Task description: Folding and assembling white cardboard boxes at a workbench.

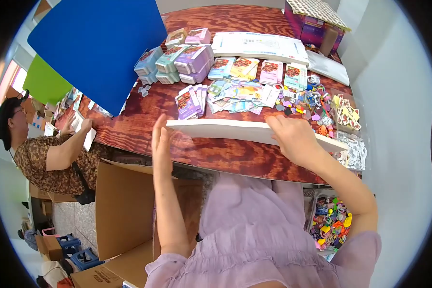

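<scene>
A long, thin stack of white sheets (221, 128) stands on its edge along the front of the wood-patterned table, bowing slightly. My right hand (293, 137) grips its upper edge toward the right end, fingers closed over it. At the other end my left hand (162, 144) is upright with fingers stretched, its palm side against the stack's end. Behind the stack lie purple card packs (191, 102) and a loose spread of colourful printed packets (242, 96). Small colourful trinkets (317, 103) are heaped beyond my right hand.
Bundled card packs (193, 57) and a flat white printed stack (259, 45) fill the back. Trays of small pieces (346, 113) line the right edge. A blue panel (101, 43) rises at left, near a seated co-worker (48, 153). An open cardboard box (125, 206) stands below.
</scene>
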A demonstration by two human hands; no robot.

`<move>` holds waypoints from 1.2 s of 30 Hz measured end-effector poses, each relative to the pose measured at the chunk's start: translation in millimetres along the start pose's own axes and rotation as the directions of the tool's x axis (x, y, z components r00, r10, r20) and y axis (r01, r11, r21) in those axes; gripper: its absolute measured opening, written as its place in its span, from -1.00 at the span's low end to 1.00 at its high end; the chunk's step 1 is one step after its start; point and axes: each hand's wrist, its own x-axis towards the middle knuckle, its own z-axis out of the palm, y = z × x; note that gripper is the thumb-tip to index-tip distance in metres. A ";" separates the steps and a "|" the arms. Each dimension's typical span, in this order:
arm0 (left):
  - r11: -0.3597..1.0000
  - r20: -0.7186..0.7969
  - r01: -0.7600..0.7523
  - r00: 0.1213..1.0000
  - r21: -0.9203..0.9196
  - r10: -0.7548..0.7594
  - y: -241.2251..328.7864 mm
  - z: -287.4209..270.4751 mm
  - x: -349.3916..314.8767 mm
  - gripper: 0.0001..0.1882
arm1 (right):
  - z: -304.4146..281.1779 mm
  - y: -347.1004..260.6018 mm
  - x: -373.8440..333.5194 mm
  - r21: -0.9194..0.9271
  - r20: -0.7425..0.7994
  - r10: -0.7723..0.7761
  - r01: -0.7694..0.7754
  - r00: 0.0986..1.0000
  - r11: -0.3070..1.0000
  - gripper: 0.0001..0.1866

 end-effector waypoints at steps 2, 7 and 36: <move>0.988 -0.059 0.041 0.997 -0.152 -0.051 -32.2 3.1 13.3 -0.31 | 9.1 2.2 21.2 -0.021 -0.008 -0.026 0.025 1.000 0.999 -0.65; 0.985 -0.201 -0.031 0.980 -0.170 -0.004 -48.4 46.7 59.5 -0.68 | 20.0 29.4 61.3 -0.135 -0.072 0.046 -0.055 0.996 0.989 -0.70; 0.938 -0.213 -0.244 0.930 0.245 0.298 -53.1 45.5 77.6 -0.64 | 46.8 118.3 -64.3 0.982 -0.048 0.810 -0.120 0.584 0.144 -0.46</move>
